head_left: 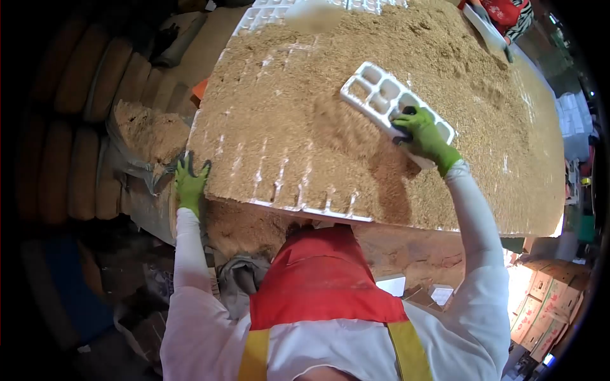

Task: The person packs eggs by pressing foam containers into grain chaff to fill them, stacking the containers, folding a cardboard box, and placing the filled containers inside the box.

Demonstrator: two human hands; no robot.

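Observation:
My right hand point(424, 134), in a green glove with dark fingertips, grips the near long side of a white foam tray point(395, 95) with two rows of square compartments. The tray is tilted above a wide layer of tan, sawdust-like material point(343, 127), and some of the material below it looks smeared by motion. At the left edge of the table, my gloved left hand point(190, 184) rests with its fingers spread and nothing in them. White ridges of trays point(279, 181) show through the loose material near the front edge.
Bare white tray cells point(260, 20) lie at the far edge. A heap of the material point(149, 133) sits in a sack on the left. Stacked full sacks point(82, 171) stand beyond it. At the upper right, another person point(508, 16) holds a white tray. Cartons point(546, 305) stand lower right.

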